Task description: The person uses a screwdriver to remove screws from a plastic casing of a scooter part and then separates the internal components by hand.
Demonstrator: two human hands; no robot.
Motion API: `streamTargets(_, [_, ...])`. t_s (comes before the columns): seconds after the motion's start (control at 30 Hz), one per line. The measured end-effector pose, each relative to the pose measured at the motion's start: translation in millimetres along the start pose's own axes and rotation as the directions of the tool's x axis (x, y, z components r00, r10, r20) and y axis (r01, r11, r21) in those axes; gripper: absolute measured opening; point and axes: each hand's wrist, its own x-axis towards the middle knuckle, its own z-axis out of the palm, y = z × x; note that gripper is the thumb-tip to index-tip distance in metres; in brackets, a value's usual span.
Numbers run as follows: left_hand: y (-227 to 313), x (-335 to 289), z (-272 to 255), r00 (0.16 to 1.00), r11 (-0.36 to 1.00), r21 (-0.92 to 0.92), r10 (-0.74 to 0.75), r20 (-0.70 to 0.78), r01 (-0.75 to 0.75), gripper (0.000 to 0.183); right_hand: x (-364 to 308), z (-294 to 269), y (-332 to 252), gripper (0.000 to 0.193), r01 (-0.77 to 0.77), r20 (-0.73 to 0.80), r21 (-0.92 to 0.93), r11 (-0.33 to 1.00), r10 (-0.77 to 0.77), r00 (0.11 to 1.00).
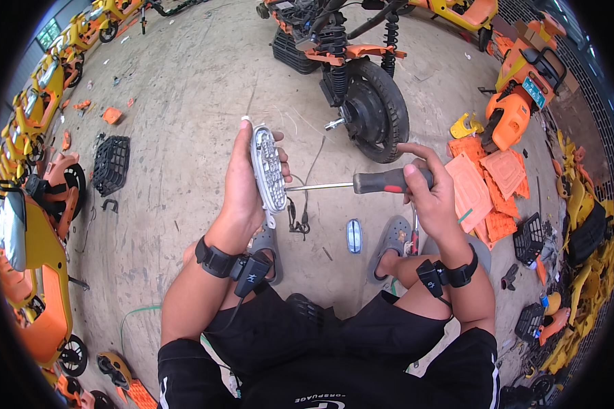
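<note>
Upright in my left hand (241, 184) is an oval lamp unit (269, 169), its pale rim around a silvery, gridded inside that faces right. My thumb and fingers are closed around its left and back side. My right hand (431, 198) grips a screwdriver (378, 182) by its black and red handle, index finger raised along the top. The metal shaft points left, and its tip meets or nearly meets the lamp's lower right edge; exact contact is hard to tell. On the floor between my feet lies a clear oval lens-like piece (354, 236).
Ahead stands a partly stripped scooter with a black rear wheel (378, 109). Orange panels (484, 184) are stacked at right, near an orange scooter (512, 116). A black basket (111, 165) lies at left, beyond yellow scooters (31, 273). A second screwdriver (415, 240) is beside my right foot.
</note>
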Motion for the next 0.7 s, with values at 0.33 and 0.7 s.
streamTargets(0.33, [0.0,-0.4,0.4,1.0,1.0,0.002,0.003,0.009,-0.003,0.057,-0.1,4.6,-1.8,0.038,0.136,-0.05,-0.002,0.991,-0.136,0.989])
streamTargets(0.7, [-2.4,-0.3,2.6,0.999,1.0,0.005,-0.004,0.032,0.004,0.058,2.2,5.6,4.2,0.036,0.367,-0.115,-0.128,0.921,-0.381,0.917])
